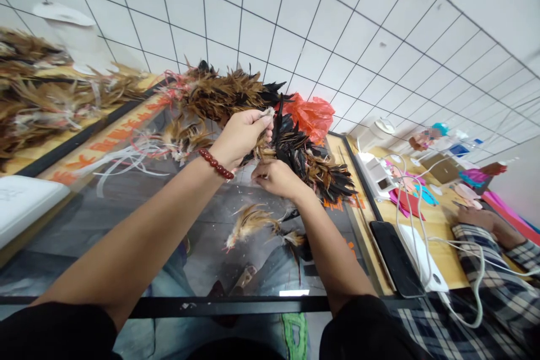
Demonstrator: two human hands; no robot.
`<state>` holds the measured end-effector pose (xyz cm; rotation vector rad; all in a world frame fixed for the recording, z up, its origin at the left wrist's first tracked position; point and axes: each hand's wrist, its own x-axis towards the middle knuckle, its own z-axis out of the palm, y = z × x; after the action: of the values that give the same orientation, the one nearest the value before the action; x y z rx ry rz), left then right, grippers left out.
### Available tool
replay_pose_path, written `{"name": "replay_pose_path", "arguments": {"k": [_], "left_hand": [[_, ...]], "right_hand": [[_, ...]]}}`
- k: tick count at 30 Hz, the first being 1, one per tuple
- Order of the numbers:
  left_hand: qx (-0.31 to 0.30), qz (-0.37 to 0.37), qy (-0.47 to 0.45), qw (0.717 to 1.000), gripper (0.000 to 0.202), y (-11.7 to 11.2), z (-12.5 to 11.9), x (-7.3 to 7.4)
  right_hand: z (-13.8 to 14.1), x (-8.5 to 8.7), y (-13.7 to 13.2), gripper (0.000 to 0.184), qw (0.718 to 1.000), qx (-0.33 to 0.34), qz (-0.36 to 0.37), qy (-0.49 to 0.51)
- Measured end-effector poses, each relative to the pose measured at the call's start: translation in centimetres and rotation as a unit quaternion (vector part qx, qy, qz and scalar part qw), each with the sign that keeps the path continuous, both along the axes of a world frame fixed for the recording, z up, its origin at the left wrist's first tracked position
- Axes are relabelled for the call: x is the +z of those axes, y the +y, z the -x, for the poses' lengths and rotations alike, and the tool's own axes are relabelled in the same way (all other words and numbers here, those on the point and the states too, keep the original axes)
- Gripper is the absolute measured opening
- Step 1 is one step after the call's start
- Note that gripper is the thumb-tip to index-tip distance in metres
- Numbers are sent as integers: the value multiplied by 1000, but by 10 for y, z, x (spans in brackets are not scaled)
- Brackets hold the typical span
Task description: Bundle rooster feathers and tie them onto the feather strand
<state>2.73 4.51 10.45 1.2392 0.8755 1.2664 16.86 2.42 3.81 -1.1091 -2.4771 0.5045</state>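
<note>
My left hand [243, 134], a dark red bead bracelet at its wrist, is closed in a pinch on the pale, fluffy base of a bunch of feathers [269, 113]. Just below and to its right is my right hand [278, 178], its fingers curled together; whatever they hold is hidden. Dark feathers [295, 149] lie right behind both hands, and a brown-and-black heap of feathers [223, 93] is beyond them. Nearer to me, a loose tan feather tuft [251, 222] rests on the glass tabletop [177, 236].
White plastic strips [126, 157] and a crumpled red plastic bag [312, 115] are on the table. More feathers [46, 104] lie at left. A black phone [395, 259] and a power strip [422, 259] with cables are at right, beside another person's plaid sleeve [485, 259].
</note>
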Motion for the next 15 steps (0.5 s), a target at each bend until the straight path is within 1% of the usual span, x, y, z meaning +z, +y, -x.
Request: {"name": "replay_pose_path", "arguments": {"k": [2, 3, 5, 7, 8, 10, 13, 15], "left_hand": [[3, -12, 10, 1000, 21, 1, 1, -1], [3, -23, 18, 1000, 22, 2, 1, -2], [-3, -46, 37, 998, 24, 3, 2, -4], [-20, -59, 53, 997, 24, 3, 1, -7], [-29, -59, 56, 996, 24, 2, 0, -9], [-50, -48, 50, 996, 20, 0, -2, -11], [-90, -26, 29, 995, 16, -3, -4, -11], [-114, -20, 25, 993, 18, -6, -5, -10]], "right_hand": [[-8, 15, -4, 13, 994, -28, 55, 93], [-13, 23, -6, 11, 983, -43, 91, 152], [-22, 38, -12, 16, 948, -54, 156, 272], [-26, 47, -16, 21, 910, -64, 177, 370], [-25, 50, -17, 22, 895, -71, 172, 404], [-21, 51, -18, 23, 881, -87, 142, 443], [-13, 49, -16, 20, 873, -125, 73, 466], [-11, 47, -14, 18, 869, -158, 32, 469]]}}
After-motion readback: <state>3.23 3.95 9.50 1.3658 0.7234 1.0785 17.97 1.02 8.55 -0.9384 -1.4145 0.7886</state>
